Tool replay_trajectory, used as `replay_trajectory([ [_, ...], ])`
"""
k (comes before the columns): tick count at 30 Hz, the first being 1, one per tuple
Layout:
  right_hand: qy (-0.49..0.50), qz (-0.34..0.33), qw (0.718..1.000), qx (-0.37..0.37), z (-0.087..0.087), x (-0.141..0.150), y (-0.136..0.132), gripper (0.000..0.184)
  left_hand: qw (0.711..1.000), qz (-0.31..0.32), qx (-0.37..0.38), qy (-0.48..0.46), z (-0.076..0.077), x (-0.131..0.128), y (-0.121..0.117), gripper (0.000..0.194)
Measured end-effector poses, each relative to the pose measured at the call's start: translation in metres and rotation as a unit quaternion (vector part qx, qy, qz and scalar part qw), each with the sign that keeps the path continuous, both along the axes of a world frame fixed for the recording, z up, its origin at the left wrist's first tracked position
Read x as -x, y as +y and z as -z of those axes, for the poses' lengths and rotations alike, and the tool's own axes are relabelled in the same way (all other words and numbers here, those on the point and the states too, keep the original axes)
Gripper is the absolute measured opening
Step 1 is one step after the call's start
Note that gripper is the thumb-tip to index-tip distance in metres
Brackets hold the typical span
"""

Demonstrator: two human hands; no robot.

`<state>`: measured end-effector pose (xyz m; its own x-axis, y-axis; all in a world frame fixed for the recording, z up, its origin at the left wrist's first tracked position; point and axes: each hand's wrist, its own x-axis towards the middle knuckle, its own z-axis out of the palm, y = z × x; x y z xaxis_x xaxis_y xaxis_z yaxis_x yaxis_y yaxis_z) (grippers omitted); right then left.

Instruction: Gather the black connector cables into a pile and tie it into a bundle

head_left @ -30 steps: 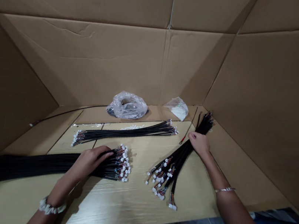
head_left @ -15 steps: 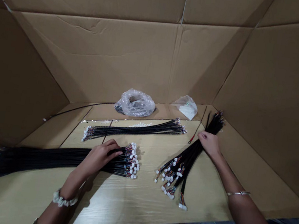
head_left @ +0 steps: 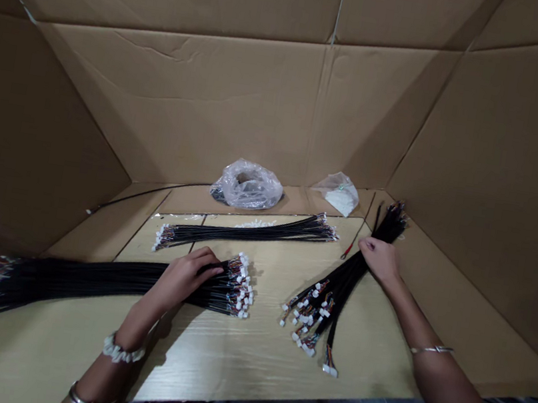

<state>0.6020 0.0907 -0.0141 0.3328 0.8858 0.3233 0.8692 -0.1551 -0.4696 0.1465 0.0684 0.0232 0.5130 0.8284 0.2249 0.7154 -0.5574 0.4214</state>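
My left hand (head_left: pixel 184 278) lies over the right end of a long thick bundle of black wires (head_left: pixel 86 275) with white connectors, its fingers curled over the wires near the connector end (head_left: pixel 239 286). My right hand (head_left: pixel 380 258) rests on a smaller fanned-out bundle of black wires (head_left: pixel 331 291) at the right, fingers bent over its middle. A third, thinner bundle (head_left: pixel 244 233) lies further back between both hands.
The wooden tabletop (head_left: pixel 251 354) is walled by tall cardboard panels (head_left: pixel 213 99) at the back and both sides. A crumpled clear plastic bag (head_left: pixel 248 185) and a small bag of white parts (head_left: pixel 338 193) sit at the back. A loose thin wire (head_left: pixel 354 241) lies near my right hand.
The view has shifted so that everything sits further right and slightly higher in the picture. Both hands stay on their bundles with almost no movement.
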Motion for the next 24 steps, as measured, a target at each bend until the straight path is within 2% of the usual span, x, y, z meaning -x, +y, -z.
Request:
replay_trajectory([
  [5, 0.000, -0.003, 1.000, -0.004, 0.0006, 0.0003, 0.0003, 0.029, 0.999, -0.002, -0.042, -0.010, -0.0001, 0.0014, 0.0015, 0.038],
  [13, -0.009, -0.008, 1.000, -0.016, 0.0063, -0.0031, 0.0016, 0.029, 0.998, -0.035, 0.021, -0.048, 0.0017, -0.0016, -0.0017, 0.040],
  [19, -0.007, -0.006, 1.000, -0.018, 0.0042, -0.0020, 0.0008, 0.028, 0.999, -0.029, 0.012, -0.025, -0.0021, -0.0071, -0.0038, 0.043],
  [24, -0.009, -0.002, 1.000, -0.010, 0.0019, -0.0006, -0.0002, 0.028, 0.999, -0.043, 0.003, -0.007, 0.0007, -0.0069, -0.0037, 0.042],
])
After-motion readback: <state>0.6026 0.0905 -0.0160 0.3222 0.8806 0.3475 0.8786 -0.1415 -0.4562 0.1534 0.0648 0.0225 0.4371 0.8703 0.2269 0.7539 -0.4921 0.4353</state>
